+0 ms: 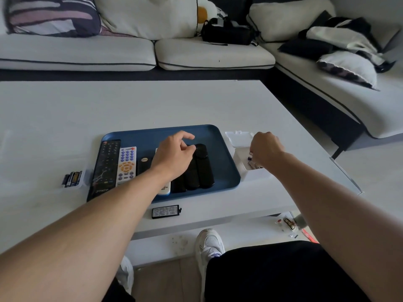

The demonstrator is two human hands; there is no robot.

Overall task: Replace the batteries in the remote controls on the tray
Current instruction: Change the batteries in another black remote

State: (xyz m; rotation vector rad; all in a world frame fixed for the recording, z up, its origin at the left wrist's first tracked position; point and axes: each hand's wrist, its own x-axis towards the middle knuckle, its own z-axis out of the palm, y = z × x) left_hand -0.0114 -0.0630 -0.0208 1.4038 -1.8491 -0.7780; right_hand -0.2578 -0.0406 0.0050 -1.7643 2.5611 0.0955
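Note:
A blue tray point(222, 171) on the white table holds several remotes: a long black one point(104, 168), a white one with blue and orange buttons point(127, 164), a small black one point(144, 164), a white one mostly under my arm point(164, 189), and black ones side by side point(204, 171). My left hand point(174, 155) hovers over the black ones, fingers curled, thumb and fingertips on the top end of one. My right hand point(267, 149) reaches down into a white open box point(239, 138) right of the tray, fingertips curled round a battery point(250, 159).
A clear box of batteries point(73, 177) sits left of the tray. A black battery cover point(166, 212) lies on the table in front of the tray. Small items lie on the lower shelf point(290, 224). A white sofa with cushions runs behind and to the right.

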